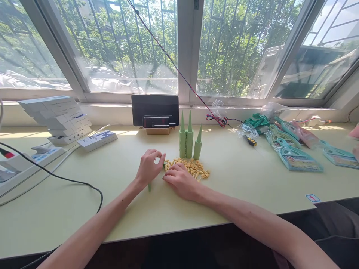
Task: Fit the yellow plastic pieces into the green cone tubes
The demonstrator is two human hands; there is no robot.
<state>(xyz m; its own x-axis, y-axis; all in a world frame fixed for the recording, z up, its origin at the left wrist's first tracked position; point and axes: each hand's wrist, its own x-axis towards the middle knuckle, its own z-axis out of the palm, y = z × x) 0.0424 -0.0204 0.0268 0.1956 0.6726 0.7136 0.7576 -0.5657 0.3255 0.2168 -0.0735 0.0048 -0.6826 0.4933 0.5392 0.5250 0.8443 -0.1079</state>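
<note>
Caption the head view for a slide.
Two bare hands at a heap of small yellow pieces, before three slim green pointed towers.

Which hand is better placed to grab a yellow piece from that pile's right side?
Right, I'd say: your right hand lies at the near edge of the pile, while your left hand is by its left end.

Both forearms (pixel 109 215) are bare (a dark spot (pixel 122 200) marks the left).
</note>
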